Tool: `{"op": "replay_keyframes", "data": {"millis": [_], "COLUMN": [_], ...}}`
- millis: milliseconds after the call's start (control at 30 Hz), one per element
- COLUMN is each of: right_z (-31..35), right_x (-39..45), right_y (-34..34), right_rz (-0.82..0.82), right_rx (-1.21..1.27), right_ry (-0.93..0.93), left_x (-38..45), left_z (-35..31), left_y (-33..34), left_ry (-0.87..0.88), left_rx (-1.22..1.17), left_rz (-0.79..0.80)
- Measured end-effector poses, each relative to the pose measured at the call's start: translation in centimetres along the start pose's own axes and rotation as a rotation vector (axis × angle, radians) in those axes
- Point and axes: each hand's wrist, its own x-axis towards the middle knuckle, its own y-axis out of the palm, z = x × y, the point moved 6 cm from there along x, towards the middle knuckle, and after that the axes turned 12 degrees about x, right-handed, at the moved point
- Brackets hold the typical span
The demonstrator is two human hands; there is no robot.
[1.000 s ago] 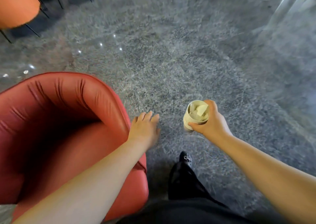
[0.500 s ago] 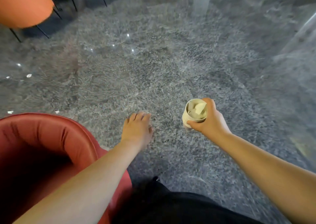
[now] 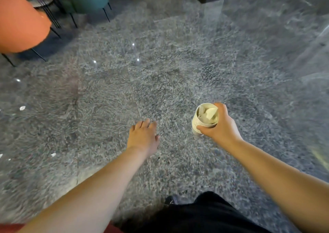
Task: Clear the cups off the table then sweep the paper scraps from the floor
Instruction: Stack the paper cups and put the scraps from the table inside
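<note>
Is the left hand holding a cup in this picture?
No, the left hand hangs open over the floor with nothing in it; only the right hand grips the stacked cups.

Both bare forearms extended forward and downward from the lower corners of the view, converging slightly toward centre. Left hand held palm down, back of hand facing the camera, fingers straight to loosely relaxed and close together, gripping nothing, not in contact with anything visible. Right hand held further right and slightly higher in the view, wrist level, thumb and fingers curled around a stack of cups, thumb on the near side, fingertips wrapped over the far rim. Hands well apart. Dark-clothed leg and shoe tip visible at bottom centre, blurred.
</note>
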Motion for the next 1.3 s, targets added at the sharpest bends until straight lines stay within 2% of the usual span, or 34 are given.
{"op": "replay_keyframes", "data": {"millis": [367, 700, 1000, 1300], "right_z": [3.1, 8.9, 12.2, 17.7], "right_x": [25.2, 49.3, 69.7, 88.8], "right_y": [0.1, -0.6, 4.0, 5.9], "right_rz": [-0.001, 0.078, 0.076, 0.013], "right_rx": [0.018, 0.011, -0.001, 0.012], "right_ry": [-0.023, -0.036, -0.026, 0.006], "left_x": [25.2, 45.9, 65.7, 85.5], "left_z": [2.7, 4.8, 10.0, 14.2], "left_y": [-6.0, -15.3, -19.1, -26.3], "left_ry": [-0.01, -0.084, -0.049, 0.046], "left_rx": [0.006, 0.004, 0.0, 0.017], "left_rz": [0.005, -0.037, -0.005, 0.018]}}
